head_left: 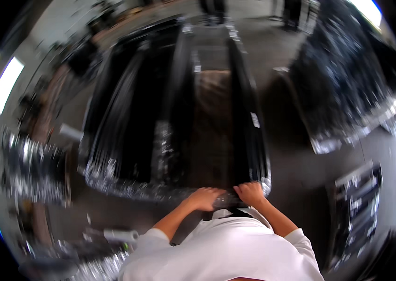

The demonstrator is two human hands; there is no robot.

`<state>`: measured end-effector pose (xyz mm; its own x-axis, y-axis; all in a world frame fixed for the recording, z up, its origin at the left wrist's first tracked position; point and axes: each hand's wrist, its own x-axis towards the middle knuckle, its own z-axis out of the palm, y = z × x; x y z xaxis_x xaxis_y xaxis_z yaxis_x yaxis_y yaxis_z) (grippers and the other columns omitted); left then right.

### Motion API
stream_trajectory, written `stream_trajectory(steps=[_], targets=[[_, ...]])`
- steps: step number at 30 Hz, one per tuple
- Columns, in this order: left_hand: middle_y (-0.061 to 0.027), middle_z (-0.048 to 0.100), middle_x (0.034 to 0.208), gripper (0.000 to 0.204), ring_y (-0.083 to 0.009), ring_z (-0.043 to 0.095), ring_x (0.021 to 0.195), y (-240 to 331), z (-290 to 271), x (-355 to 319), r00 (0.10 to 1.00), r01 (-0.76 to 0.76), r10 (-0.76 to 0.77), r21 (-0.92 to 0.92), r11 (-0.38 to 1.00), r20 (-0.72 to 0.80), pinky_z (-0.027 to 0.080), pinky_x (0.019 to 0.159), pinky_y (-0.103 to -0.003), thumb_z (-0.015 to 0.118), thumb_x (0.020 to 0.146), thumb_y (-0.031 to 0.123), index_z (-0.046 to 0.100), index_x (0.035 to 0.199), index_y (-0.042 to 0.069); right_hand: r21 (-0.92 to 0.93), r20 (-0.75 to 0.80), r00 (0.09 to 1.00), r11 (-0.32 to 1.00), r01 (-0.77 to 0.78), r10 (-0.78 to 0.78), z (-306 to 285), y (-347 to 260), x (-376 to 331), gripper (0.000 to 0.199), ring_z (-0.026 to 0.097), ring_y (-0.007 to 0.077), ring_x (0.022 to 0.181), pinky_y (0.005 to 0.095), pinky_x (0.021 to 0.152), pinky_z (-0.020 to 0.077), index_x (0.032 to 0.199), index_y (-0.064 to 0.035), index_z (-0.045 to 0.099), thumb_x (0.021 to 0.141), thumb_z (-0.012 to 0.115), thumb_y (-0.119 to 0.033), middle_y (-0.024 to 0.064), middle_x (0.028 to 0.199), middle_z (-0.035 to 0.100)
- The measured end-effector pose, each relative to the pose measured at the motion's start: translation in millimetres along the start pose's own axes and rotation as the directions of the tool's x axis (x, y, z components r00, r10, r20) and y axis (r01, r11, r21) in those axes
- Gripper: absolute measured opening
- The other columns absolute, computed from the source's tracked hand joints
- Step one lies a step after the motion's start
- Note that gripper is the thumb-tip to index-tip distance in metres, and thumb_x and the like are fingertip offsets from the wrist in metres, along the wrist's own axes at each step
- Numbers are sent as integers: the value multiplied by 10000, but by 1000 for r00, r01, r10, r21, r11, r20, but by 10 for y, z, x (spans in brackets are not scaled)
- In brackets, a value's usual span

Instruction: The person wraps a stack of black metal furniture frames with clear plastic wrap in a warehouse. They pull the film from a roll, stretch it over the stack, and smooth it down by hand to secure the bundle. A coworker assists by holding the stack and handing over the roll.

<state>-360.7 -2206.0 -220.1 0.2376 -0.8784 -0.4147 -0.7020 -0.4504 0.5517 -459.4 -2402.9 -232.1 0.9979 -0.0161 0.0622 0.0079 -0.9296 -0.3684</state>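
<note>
- In the head view, the big wrapped bundle (174, 117), black and under clear film, lies in the middle, in front of the person; its places serve as reference below.
- The left hand (206, 198) is at the near edge of this bundle, fingers toward the right; the right hand (251, 193) is at the same edge, close to the near right corner, with fingers bent.
- Both hands seem to be at the film of this edge, but I cannot tell if they are gripping it or only touching.
- A brown strip (214, 122) runs lengthwise in the right half of the bundle.
- To the right of the bundle, across some dark floor (291, 145), there are a tall wrapped pile (343, 79) and, nearer, a lower wrapped stack (356, 210).
- To its left is a shiny wrapped block (34, 168); a white roll (120, 235) lies near its near left corner.
- The white shirt (221, 253) hides what is below the hands.
- Motion blur makes the fingertips and the far objects unclear; the round rim cuts the tall wrapped pile.
</note>
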Motion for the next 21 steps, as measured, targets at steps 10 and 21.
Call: stream_trajectory(steps=[10,21], targets=[[-41,561,1165,646,-210,515,1091,353,362,-35,866,366,-327,35,930,-379,311,990,-430,629,549,152,542,1189,165,90,250,942,974,206,-223,43,251,93,320,600,346,614,459,587,476,694,-78,614,864,466,-305,149,677,623],[-17,486,1190,491,-223,306,1272,1012,819,299,153,704,-613,-350,618,-775,174,1070,-465,591,599,-43,552,1060,119,252,252,859,888,385,-445,7,308,139,403,592,398,680,491,651,464,714,-34,601,889,406,-340,210,721,613]])
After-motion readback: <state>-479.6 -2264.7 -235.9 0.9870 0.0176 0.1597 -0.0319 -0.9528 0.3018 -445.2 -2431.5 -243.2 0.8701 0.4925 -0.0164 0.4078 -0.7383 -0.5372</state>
